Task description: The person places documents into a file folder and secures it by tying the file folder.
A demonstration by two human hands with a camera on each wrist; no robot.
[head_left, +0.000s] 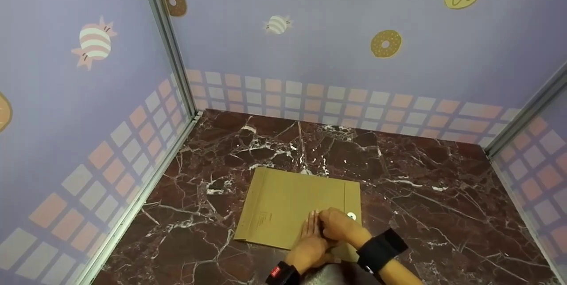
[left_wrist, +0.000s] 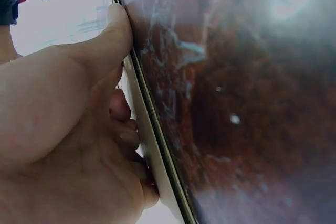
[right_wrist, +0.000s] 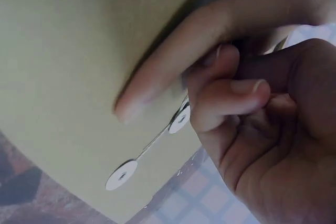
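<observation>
A brown kraft paper envelope (head_left: 288, 196) lies flat on the dark marbled surface. My left hand (head_left: 311, 247) rests on its near part with straight fingers; in the left wrist view its thumb (left_wrist: 118, 30) lies along the envelope's edge. Beside it, my right hand (head_left: 339, 226) has curled fingers low over the paper and pinches the thin closure string (right_wrist: 152, 145); the pinched end is hidden behind the fingers. In the right wrist view the string stretches between a white button disc (right_wrist: 121, 175) and a second disc (right_wrist: 180, 121), which the curled fingers partly cover.
Lilac panels (head_left: 283, 50) with sweets and checked bands stand behind and on both sides. Metal corner posts (head_left: 170, 41) join them. The reddish-brown marbled surface (head_left: 425, 205) extends around the envelope. Each wrist wears a black strap (head_left: 382, 249).
</observation>
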